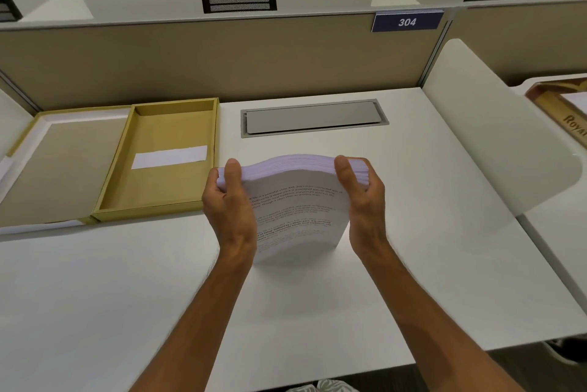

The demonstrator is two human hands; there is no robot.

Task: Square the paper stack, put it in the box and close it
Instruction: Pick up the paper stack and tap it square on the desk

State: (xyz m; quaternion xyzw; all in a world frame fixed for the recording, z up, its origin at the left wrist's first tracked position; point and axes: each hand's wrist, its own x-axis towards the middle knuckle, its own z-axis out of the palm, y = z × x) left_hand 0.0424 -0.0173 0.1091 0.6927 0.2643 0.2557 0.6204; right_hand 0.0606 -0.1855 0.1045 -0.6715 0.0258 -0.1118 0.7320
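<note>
A thick stack of printed white paper (295, 210) stands upright on its lower edge on the white desk, its top edge slightly wavy. My left hand (230, 201) grips its left side and my right hand (365, 198) grips its right side, thumbs toward me. To the left lies the open yellow box (165, 198), its tray empty except for a white label (170, 156) on the bottom. Its lid (60, 166) lies flat, opened out to the left of the tray.
A grey cable hatch (313, 118) is set into the desk behind the stack. A beige partition (222, 55) closes the back, a white curved divider (495, 125) the right. Another box (562, 106) sits on the neighbouring desk.
</note>
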